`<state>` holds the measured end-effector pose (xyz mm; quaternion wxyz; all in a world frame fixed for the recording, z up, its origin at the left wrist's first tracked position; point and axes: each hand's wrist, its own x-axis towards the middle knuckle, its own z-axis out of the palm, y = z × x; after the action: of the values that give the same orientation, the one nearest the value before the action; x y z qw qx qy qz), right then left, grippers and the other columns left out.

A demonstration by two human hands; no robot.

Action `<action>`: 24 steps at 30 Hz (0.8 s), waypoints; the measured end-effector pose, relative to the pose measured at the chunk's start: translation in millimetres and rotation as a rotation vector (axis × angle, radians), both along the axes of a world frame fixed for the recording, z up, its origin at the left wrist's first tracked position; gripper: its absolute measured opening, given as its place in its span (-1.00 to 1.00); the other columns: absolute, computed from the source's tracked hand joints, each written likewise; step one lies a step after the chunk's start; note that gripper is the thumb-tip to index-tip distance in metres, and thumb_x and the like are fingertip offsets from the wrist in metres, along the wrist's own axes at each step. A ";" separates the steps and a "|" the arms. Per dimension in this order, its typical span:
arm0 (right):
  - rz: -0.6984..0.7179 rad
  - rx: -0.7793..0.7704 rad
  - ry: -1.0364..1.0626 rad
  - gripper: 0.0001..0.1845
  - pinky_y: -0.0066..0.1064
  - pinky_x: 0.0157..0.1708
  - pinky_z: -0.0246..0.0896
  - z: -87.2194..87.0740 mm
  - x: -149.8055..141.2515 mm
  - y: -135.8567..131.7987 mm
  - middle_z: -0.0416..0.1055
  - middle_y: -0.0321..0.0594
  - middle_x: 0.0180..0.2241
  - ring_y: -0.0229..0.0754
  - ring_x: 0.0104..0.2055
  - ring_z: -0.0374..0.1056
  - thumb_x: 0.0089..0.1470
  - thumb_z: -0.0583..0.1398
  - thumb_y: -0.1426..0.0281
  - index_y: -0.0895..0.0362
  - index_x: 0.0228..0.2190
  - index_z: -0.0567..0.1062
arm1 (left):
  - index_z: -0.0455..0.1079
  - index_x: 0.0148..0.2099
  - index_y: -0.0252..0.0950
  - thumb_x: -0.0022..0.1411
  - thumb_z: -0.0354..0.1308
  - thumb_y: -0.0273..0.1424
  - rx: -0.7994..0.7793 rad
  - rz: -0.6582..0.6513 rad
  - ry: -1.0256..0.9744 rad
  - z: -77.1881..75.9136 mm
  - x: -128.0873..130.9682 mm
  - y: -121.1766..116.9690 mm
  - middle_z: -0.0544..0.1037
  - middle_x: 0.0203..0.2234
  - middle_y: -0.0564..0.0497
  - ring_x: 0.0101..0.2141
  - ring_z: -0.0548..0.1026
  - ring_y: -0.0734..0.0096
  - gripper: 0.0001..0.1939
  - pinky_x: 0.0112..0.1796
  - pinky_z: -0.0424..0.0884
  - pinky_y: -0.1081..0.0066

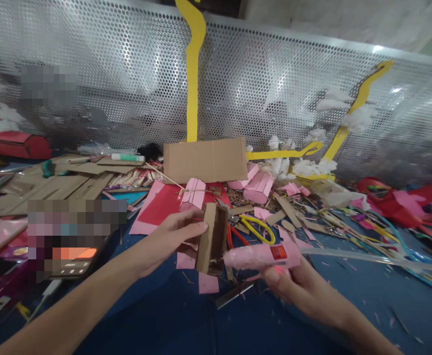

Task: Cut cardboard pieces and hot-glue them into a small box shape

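Observation:
My left hand (171, 239) grips a small open cardboard box (212, 239) by its left side, thumb on top, holding it upright above the blue surface. My right hand (297, 286) is closed around a pink glue gun (262, 255), whose nozzle points left and touches the lower right edge of the box. A clear glue stick (367, 259) trails out of the gun's back toward the right. Pink paper pieces (208, 283) lie just below the box.
A larger brown cardboard sheet (205, 160) stands behind. Pink folded paper blocks (192, 193), yellow-handled scissors (258, 228), cardboard scraps and sticks litter the blue surface (186, 320). A phone (73, 264) lies at left. A perforated metal panel (127, 84) with yellow strips and cotton closes the back.

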<state>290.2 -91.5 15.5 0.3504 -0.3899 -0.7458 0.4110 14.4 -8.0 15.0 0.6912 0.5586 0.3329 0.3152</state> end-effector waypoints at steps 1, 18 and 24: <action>0.007 0.006 -0.018 -0.64 -0.44 -0.49 0.26 0.2 0.4 0.4 0.26 -0.35 -0.63 -0.26 -0.59 0.07 0.35 0.12 0.15 0.03 -0.15 0.66 | 0.44 0.17 -0.20 0.33 0.23 -0.19 0.000 -0.002 0.000 0.1 -0.2 -0.2 0.56 -0.18 -0.09 -0.18 0.56 0.17 -0.58 -0.19 0.46 0.24; -0.113 0.029 -0.187 -0.50 -0.49 -0.54 0.20 -1.0 2.5 -4.8 0.27 -0.31 -0.56 -0.26 -0.53 0.12 0.33 0.08 0.01 0.08 -0.05 0.62 | 0.47 0.12 -0.22 0.28 0.27 -0.17 0.020 0.087 -0.012 2.9 1.4 -0.9 0.59 -0.10 -0.15 -0.21 0.58 0.17 -0.58 -0.26 0.50 0.27; -0.102 0.022 -0.170 -0.46 -0.50 -0.63 0.15 1.5 -0.2 -1.9 0.29 -0.29 -0.57 -0.26 -0.57 0.14 0.35 0.07 0.03 0.12 0.06 0.60 | 0.46 0.05 -0.23 0.25 0.31 -0.15 0.096 0.252 -0.028 3.9 1.8 0.9 0.57 -0.14 -0.12 -0.21 0.56 0.19 -0.60 -0.31 0.52 0.30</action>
<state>290.0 -93.4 17.0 0.3107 -0.4570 -0.7565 0.3498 16.2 -7.1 18.8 0.6232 0.5403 0.3753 0.4229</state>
